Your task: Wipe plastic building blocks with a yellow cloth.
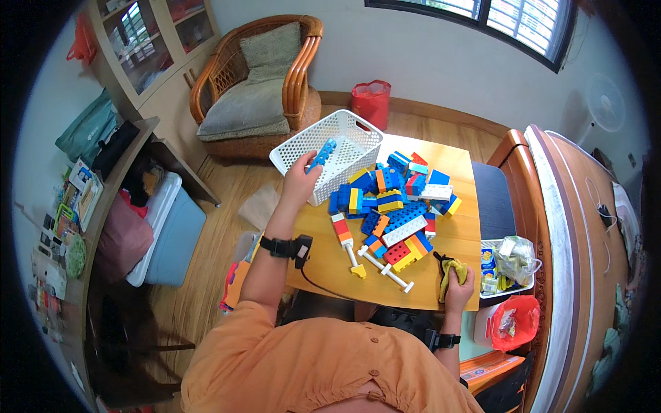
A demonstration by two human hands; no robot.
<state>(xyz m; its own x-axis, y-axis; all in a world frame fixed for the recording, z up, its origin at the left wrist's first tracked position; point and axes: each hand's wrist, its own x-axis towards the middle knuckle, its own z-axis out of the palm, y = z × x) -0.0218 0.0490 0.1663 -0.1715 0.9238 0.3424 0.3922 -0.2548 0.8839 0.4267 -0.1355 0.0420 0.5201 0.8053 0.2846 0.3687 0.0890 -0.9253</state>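
Observation:
My left hand [301, 178] grips a blue building brick [325, 151] above the near side of a white perforated plastic basket [338, 180], whose visible inside shows no bricks. A yellow cloth [448, 276] with a dark edge is bunched in my right hand [461, 289] at the table's near right corner. Between my hands spreads a pile of blue, yellow, red, orange and white building bricks [405, 214]. Two white bar-shaped pieces lie at its near side: one [351, 255] joined to red and white bricks, the other [387, 269] apart.
The basket stands at the far left of the wooden table [320, 263]. A rattan armchair [304, 82] and a red bag-lined bin [371, 103] are beyond it. At the right are a white basket of packets [508, 289] and a small red-lined bin [511, 325]. A thin cable [330, 293] runs from my left wrist.

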